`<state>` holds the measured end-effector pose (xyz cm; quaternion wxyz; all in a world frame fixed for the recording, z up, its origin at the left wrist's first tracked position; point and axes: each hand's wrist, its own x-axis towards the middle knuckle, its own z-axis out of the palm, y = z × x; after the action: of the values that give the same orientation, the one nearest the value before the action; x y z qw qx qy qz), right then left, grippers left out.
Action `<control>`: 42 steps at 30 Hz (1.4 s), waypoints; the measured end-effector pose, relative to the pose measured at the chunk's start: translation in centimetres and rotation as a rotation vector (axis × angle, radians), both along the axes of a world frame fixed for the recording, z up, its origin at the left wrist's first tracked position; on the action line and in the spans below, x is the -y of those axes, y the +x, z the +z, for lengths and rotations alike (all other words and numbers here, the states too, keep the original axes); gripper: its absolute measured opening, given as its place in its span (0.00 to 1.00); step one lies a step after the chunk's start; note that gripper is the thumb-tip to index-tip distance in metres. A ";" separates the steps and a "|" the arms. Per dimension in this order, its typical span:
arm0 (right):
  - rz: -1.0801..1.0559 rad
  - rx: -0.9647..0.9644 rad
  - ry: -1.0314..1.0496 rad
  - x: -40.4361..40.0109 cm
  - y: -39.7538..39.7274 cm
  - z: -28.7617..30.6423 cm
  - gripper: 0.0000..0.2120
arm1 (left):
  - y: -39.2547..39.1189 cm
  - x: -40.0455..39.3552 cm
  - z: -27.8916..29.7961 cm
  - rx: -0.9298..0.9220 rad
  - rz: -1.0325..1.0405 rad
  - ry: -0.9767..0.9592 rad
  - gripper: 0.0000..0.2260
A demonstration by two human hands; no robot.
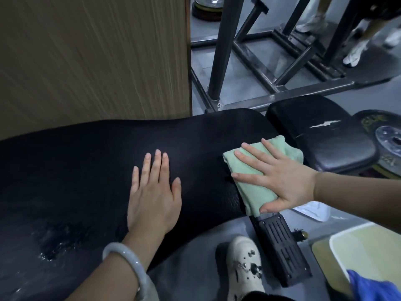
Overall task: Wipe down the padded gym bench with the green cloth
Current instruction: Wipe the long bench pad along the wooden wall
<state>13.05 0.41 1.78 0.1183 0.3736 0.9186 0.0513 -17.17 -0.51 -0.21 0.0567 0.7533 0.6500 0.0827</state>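
The right hand (280,179) lies flat, fingers spread, pressing the green cloth (258,177) onto the right end of the padded bench (86,170), beside the seat pad (321,135). The left hand (154,192) rests flat on the bench centre, fingers straight, holding nothing

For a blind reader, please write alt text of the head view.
A right hand presses a folded green cloth flat on the right end of a black padded bench. The left hand rests flat on the pad beside it, a pale bangle on its wrist.
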 end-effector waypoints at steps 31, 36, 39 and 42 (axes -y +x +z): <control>-0.111 -0.273 -0.091 1.9 -12.1 0.0 0.35 | -0.2 -0.3 -0.5 -0.015 -0.028 -0.008 0.28; 0.004 -0.199 -0.017 2.1 -11.3 -0.3 0.36 | -0.3 -0.4 -0.7 -0.009 -0.029 -0.003 0.27; -0.105 -0.246 -0.025 2.5 -10.7 -0.2 0.33 | -0.2 -0.4 -0.4 0.010 -0.021 -0.015 0.28; 0.117 -0.200 -0.037 2.3 -8.7 -0.1 0.32 | -0.1 -0.4 -0.1 0.015 -0.013 -0.027 0.29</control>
<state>4.34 -1.88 1.69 0.0301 0.3204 0.9468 0.0035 -17.25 -0.15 -0.31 0.0721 0.7562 0.6455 0.0791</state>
